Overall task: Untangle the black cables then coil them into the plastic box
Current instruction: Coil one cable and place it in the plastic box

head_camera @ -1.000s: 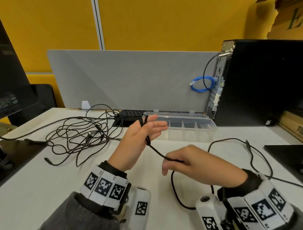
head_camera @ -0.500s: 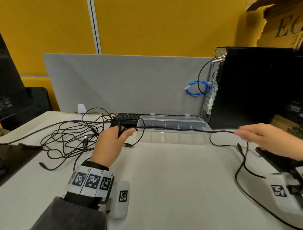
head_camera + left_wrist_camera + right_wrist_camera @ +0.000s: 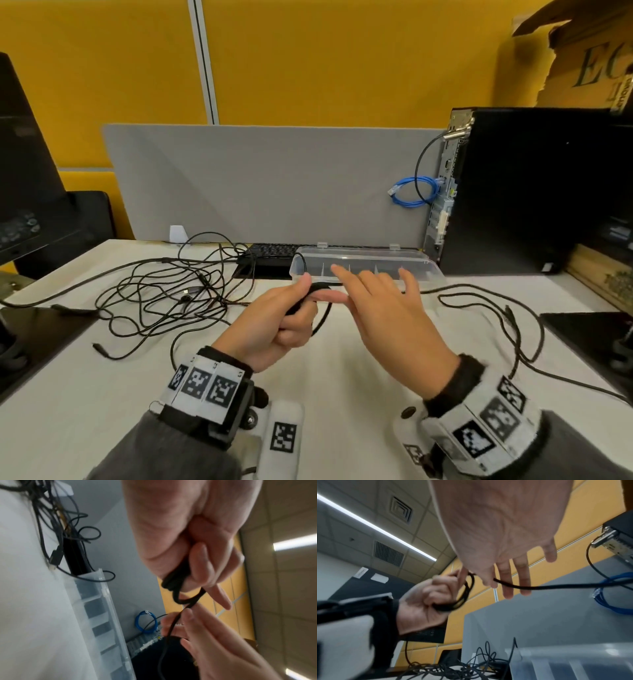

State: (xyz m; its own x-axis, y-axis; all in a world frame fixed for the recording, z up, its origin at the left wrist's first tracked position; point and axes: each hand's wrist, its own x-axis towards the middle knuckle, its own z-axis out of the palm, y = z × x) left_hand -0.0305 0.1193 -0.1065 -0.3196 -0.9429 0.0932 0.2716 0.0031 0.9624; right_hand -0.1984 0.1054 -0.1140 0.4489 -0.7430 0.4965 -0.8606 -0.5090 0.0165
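Head view, left hand (image 3: pixel 274 329) gripping coiled black cable (image 3: pixel 320 322), right hand (image 3: pixel 387 308) spread, plastic box (image 3: pixel 424 265) holding 1 strand.

right hand (image 3: pixel 387 315): in our head view it covers where the black cable (image 3: pixel 322 317) leaves the left hand (image 3: pixel 274 325).
tangled cables (image 3: pixel 164 291): we cannot tell how many.
plastic box (image 3: pixel 363 265): near wall partly hidden by fingers.
wrist views: motion-blurred; palms cut by top edges.
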